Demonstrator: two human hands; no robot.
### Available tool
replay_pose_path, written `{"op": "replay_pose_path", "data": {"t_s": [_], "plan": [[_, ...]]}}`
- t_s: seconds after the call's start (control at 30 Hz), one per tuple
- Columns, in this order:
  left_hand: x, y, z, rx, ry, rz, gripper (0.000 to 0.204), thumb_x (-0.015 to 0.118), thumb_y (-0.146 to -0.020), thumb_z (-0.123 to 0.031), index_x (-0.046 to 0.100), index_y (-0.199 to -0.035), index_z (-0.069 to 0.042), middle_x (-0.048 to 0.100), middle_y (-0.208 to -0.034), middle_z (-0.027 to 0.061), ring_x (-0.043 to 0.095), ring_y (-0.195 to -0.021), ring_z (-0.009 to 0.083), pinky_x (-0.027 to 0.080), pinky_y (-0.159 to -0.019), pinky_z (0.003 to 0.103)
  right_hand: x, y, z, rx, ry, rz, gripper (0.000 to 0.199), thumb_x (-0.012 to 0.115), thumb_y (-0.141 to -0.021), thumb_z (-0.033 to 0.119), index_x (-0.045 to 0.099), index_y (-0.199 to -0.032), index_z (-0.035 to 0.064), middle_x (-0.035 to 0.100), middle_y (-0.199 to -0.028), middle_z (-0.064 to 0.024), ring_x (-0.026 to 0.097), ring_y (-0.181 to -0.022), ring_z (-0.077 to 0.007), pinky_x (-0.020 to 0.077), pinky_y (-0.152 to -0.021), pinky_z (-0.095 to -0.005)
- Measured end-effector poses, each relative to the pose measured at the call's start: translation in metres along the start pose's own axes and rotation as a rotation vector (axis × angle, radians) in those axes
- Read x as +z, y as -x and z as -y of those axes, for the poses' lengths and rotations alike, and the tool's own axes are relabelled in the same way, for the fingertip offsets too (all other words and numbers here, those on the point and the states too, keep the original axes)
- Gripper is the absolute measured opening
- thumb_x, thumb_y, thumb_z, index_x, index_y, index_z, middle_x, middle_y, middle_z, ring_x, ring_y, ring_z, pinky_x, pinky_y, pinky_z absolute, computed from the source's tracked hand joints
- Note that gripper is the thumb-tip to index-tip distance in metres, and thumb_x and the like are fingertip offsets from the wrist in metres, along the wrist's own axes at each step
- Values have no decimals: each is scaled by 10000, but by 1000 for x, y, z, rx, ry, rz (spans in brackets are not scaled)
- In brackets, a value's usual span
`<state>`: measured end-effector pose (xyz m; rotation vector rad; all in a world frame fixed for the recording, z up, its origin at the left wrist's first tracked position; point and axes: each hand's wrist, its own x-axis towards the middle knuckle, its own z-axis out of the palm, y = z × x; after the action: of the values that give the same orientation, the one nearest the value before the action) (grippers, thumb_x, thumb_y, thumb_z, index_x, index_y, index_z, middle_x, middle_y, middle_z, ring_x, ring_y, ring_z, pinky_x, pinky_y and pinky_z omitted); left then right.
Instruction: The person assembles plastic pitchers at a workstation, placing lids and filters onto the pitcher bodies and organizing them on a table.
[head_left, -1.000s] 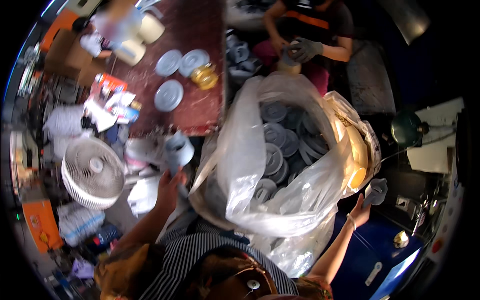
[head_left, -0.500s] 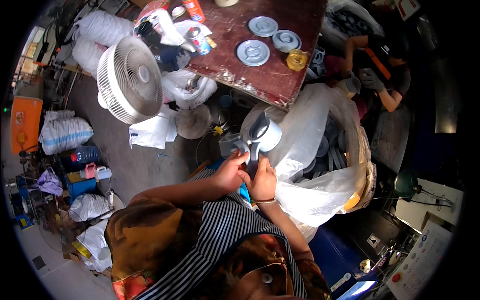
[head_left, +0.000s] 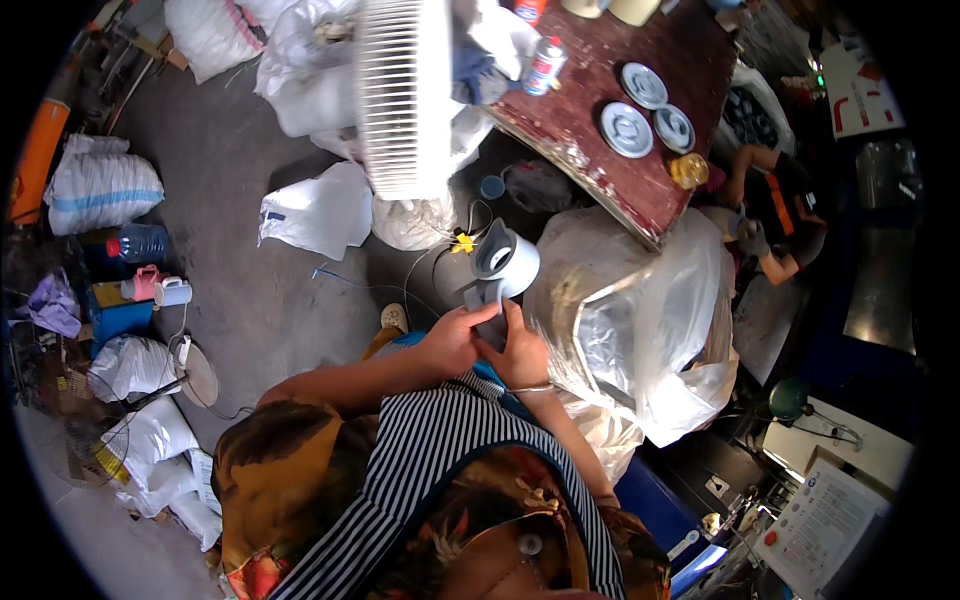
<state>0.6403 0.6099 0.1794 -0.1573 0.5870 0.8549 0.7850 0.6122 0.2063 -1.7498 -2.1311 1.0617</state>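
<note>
Both hands meet in front of my chest on a grey, cup-shaped plastic part (head_left: 503,265) with a flat handle-like stem. My left hand (head_left: 452,338) grips the stem from the left, and my right hand (head_left: 520,352), with a thin bangle on the wrist, holds it from the right. The part's round open end points up and away from me. Just to its right stands a big clear plastic bag (head_left: 640,330) full of similar grey parts.
A dark red table (head_left: 620,70) carries round grey lids, a yellow piece and a spray can. A white fan (head_left: 405,95) stands by it. Another person (head_left: 770,215) works beyond the bag. White sacks (head_left: 100,190), bottles and cables lie on the concrete floor.
My left hand brought the grey part in from the left, and my right hand left the bag's far side and joined it. My view swung left toward the floor.
</note>
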Motion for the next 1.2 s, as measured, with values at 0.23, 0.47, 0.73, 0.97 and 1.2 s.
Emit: {"op": "replay_pose_path", "data": {"t_s": [0.23,0.47,0.73,0.97,1.2], "plan": [[-81,102,-66,187,-121,-383,237,544,-968,-199,531,-1185,-104,575,-1103,26,566,-1033,169,464,-913,409,116,-38,92,57,-38,361,655,730,-689,217,413,-1241,65,660,-993,-268,628,-938,-459,499,-799,-514],[-177,214,-120,375,-95,-269,345,490,-992,-223,490,-1291,-50,599,-1225,85,564,-1120,179,492,-917,420,216,-120,115,5,-78,457,552,680,-739,267,512,-1200,14,645,-1060,-282,609,-1020,-444,483,-873,-473],[-410,318,87,1033,774,-1339,256,458,-971,-226,622,-1144,-133,671,-987,61,639,-881,146,536,-708,320,279,-201,87,-55,176,473,699,717,-771,475,539,-1212,-37,654,-975,-216,623,-867,-323,494,-757,-397],[-460,376,233,-281,-61,-1264,214,481,-925,-248,633,-886,-103,608,-723,61,564,-600,183,471,-531,358,336,-253,125,189,-185,463,501,728,-814,229,483,-1157,-41,610,-708,-108,560,-511,-164,451,-446,-303],[-581,498,-195,622,-116,-1481,222,536,-928,-282,640,-913,-86,628,-758,35,576,-615,138,456,-522,285,368,-286,169,673,-305,269,132,600,-869,194,584,-849,65,534,-652,-79,532,-512,-205,409,-420,-337]]}}
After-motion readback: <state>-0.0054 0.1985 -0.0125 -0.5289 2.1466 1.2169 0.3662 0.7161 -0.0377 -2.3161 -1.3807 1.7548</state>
